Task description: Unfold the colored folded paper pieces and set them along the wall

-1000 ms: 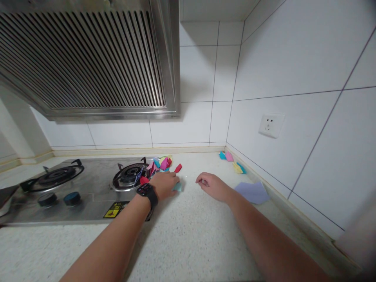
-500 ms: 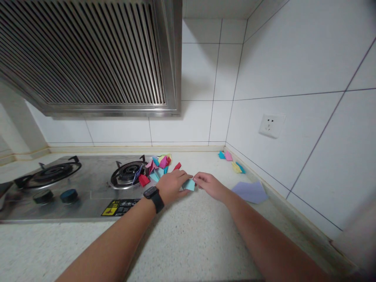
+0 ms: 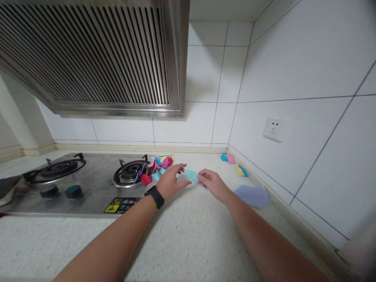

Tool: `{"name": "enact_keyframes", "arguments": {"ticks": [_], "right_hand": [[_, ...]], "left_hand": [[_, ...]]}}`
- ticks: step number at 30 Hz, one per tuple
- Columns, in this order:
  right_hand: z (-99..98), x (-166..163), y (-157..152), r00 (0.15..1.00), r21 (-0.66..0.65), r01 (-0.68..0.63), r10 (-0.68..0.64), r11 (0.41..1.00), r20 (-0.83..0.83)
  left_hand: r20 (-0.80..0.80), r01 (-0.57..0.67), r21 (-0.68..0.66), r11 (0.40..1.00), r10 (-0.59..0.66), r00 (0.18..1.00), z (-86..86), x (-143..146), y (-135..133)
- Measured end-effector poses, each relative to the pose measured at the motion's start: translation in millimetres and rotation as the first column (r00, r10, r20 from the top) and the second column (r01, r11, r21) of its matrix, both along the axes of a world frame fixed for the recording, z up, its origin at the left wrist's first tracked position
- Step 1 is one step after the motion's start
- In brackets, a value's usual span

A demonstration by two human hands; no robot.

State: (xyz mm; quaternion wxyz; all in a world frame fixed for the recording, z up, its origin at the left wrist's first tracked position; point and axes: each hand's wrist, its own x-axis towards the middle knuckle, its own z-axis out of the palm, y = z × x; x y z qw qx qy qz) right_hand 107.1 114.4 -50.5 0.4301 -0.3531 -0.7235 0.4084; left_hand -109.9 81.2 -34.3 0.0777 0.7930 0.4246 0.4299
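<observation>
The left hand (image 3: 171, 182) spreads wide; the right hand (image 3: 214, 184) pinches.

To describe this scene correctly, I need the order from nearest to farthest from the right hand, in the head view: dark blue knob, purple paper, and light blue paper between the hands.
From the right hand:
1. Light blue paper: on its left, pinched at the edge.
2. Purple paper: on its right.
3. Dark blue knob: far left, on the stove.
</observation>
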Motion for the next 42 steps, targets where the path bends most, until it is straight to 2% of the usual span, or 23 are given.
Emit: {"name": "enact_keyframes", "arguments": {"ticks": [3,5,7,12,21,32,38,42], "right_hand": [[0.2,1,2,0.999,-0.038,0.043,-0.044,0.998,-0.026],[0.1,0,2,0.999,-0.065,0.020,-0.022,0.998,-0.034],[-0.4,0,0,0.999,-0.081,-0.020,0.017,0.997,-0.036],[-4.1,-4,-3,0.996,-0.108,-0.084,0.085,0.991,0.007],[-1.8,-5,-5,0.997,-0.013,-0.055,0.056,0.998,0.056],[-2.4,-4,-4,0.996,0.012,-0.020,0.019,1.000,0.083],[-0.9,-5,-7,0.994,0.011,-0.069,0.068,0.998,0.086],[-1.1,-6,-8,0.995,-0.025,-0.074,0.076,0.997,0.062]], "left_hand": [[0.164,0.032,-0.146,0.989,-0.008,0.986,-6.5,4,4],[0.233,0.100,-0.235,0.967,-0.044,0.971,-10.2,9,5],[0.265,0.144,-0.271,0.952,-0.070,0.962,-12.3,14,6],[0.275,0.126,-0.228,0.966,-0.060,0.959,-10.7,15,6],[0.294,0.167,-0.257,0.952,-0.088,0.952,-12.6,14,7],[0.311,0.183,-0.217,0.959,-0.110,0.944,-11.9,14,6],[0.313,0.181,-0.257,0.949,-0.095,0.945,-8.0,11,4],[0.347,0.186,-0.255,0.949,-0.090,0.934,-11.1,9,8]]}}
